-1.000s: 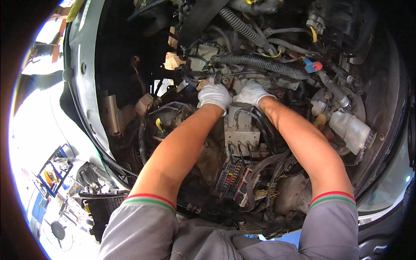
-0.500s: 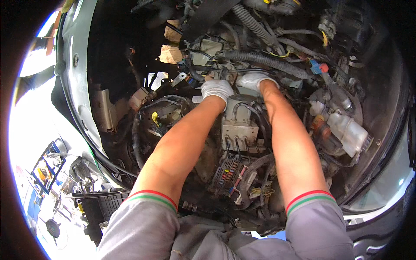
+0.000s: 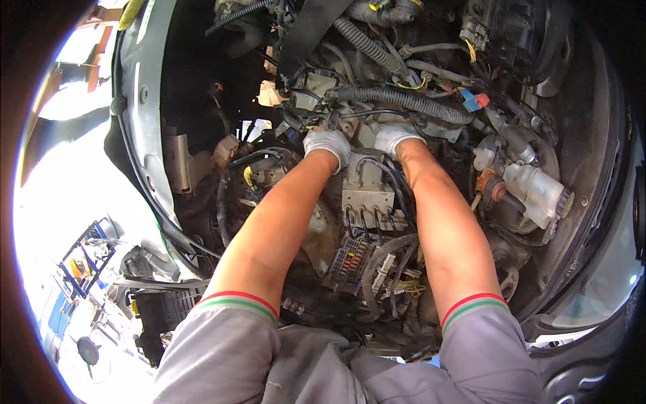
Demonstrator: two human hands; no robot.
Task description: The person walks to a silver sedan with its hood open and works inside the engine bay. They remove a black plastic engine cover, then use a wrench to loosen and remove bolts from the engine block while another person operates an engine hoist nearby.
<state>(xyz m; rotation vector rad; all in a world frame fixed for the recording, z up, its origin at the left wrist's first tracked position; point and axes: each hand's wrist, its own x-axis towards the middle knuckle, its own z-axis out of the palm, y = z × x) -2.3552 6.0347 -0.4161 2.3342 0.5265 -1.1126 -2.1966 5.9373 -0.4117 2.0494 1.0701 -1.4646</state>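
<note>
Both my arms reach deep into a vehicle's engine bay. My left hand, in a white glove, is down among wiring and brackets just left of a metal block with several pipes. My right hand, also gloved in white, is on the far right side of that block, beneath a thick ribbed hose. The fingers of both hands point away from me and are hidden by the gloves' backs and surrounding parts. What they touch or hold does not show.
An uncovered fuse box lies nearer me, beside a ribbed wiring conduit. At the right are a whitish fluid reservoir and a blue-and-red connector. The light-coloured body edge runs along the left.
The view has shifted slightly, so the engine parts sit a little differently in the picture. My right hand has drawn slightly closer to my left; both stay deep among the parts.
</note>
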